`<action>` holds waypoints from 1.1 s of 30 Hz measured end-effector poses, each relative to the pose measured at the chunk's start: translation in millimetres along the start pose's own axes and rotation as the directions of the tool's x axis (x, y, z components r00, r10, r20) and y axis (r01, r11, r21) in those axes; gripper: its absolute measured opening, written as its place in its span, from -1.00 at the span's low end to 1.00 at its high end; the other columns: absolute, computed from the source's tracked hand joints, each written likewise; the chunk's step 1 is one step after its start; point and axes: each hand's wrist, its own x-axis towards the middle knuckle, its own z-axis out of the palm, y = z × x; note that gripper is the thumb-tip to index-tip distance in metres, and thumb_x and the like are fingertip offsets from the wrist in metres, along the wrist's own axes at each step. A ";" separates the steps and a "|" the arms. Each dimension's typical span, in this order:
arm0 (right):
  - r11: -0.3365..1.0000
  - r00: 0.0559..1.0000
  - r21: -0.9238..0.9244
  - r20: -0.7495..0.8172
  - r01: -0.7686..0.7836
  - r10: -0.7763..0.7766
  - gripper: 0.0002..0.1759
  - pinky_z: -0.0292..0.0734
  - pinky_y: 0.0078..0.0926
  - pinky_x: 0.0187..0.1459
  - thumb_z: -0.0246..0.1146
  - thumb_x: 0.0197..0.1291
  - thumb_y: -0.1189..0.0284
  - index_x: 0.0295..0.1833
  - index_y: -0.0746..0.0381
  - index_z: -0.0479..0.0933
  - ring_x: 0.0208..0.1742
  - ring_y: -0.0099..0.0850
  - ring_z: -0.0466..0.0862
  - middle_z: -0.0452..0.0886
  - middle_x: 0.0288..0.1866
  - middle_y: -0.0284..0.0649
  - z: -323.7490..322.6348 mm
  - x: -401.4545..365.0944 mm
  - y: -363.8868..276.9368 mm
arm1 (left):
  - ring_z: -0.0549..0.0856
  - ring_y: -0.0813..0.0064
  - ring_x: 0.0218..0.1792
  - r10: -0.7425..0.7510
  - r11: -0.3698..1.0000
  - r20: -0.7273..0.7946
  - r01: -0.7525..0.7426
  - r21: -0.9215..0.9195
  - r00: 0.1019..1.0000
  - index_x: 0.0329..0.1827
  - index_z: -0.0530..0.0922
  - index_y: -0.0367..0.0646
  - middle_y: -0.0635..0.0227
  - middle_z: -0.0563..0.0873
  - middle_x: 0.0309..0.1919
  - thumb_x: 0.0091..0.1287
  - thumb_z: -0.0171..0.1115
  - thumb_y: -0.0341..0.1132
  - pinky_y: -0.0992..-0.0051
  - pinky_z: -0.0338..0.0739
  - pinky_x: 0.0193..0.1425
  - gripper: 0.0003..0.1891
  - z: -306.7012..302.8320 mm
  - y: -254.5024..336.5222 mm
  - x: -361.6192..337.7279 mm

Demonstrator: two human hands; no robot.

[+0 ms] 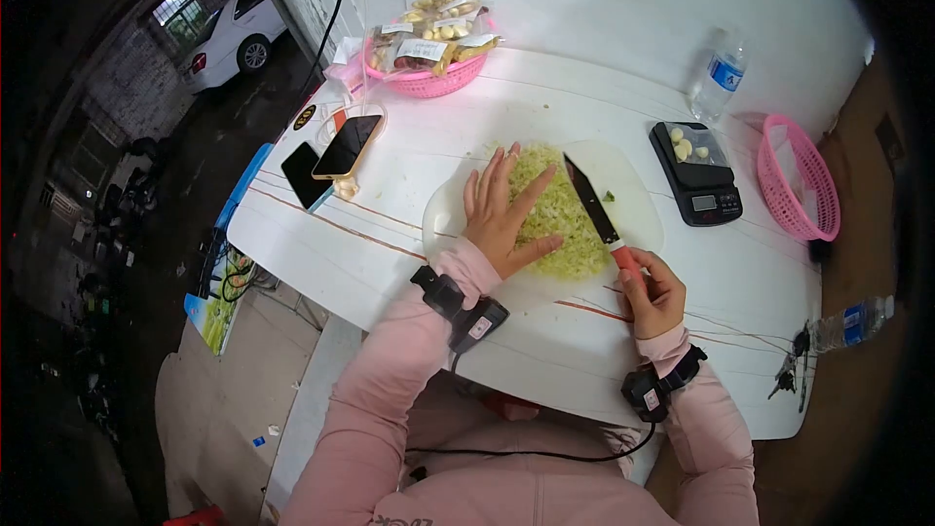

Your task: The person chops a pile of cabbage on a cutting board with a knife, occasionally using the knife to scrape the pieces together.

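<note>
A heap of finely chopped pale green vegetable (575, 239) covers the middle of a white cutting board (631, 185). My left hand (506, 217) lies over the heap's left side, fingers spread and stretched out. In my right hand (654, 294) is a knife (591, 203), gripped by its red handle. Its dark blade points up and away from me across the heap's right side, with small bits stuck near the handle end. A small dark green scrap (609, 197) sits on the board just right of the blade.
Two phones (349, 148) lie at the left. A pink basket (429, 81) of bagged food stands at the back. Right of the board are a black scale (695, 175) with a small bag on it, another pink basket (799, 175), water bottles (719, 78) and keys (785, 374).
</note>
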 end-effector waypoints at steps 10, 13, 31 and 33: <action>0.755 0.859 -0.458 0.038 0.469 -0.511 -0.70 0.53 -0.49 -0.23 0.23 0.29 0.59 0.13 0.33 0.53 -0.31 -0.28 0.65 0.63 -0.21 -0.07 6.5 1.3 -11.9 | -0.02 -0.12 0.57 -0.019 0.999 -0.148 0.014 -0.040 0.989 0.61 0.14 -0.03 -0.11 -0.02 0.59 0.33 0.14 0.25 -0.07 -0.27 0.56 -0.11 -5.7 0.5 3.5; 0.756 0.855 -0.454 0.029 0.472 -0.517 -0.69 0.49 -0.45 -0.28 0.22 0.27 0.61 0.13 0.33 0.53 -0.35 -0.22 0.59 0.57 -0.27 -0.07 3.3 3.0 -13.3 | 0.00 -0.13 0.56 0.021 1.000 -0.123 -0.024 -0.020 0.992 0.61 0.15 -0.04 -0.10 -0.02 0.60 0.33 0.17 0.22 -0.07 -0.25 0.55 -0.12 -6.5 2.6 4.0; 0.445 0.718 -0.681 0.172 0.581 -0.675 -0.52 0.28 -0.34 -0.10 0.36 0.05 0.59 0.15 0.22 0.54 -0.22 -0.30 0.55 0.60 -0.13 -0.24 3.9 0.4 -20.9 | -0.17 -0.26 0.58 0.185 0.982 0.019 -0.184 -0.030 0.983 0.50 0.37 0.43 -0.15 -0.13 0.60 0.04 0.38 0.34 -0.26 -0.35 0.52 -0.12 -11.8 28.3 6.0; 0.429 0.722 -0.691 0.195 0.581 -0.664 -0.53 0.28 -0.34 -0.10 0.36 0.04 0.58 0.15 0.23 0.54 -0.21 -0.31 0.56 0.60 -0.13 -0.25 5.4 -0.8 -21.6 | -0.24 -0.27 0.59 0.222 0.975 0.110 -0.223 -0.005 0.969 0.44 0.42 0.56 -0.14 -0.17 0.60 -0.05 0.46 0.32 -0.34 -0.44 0.50 -0.13 -13.6 38.2 7.2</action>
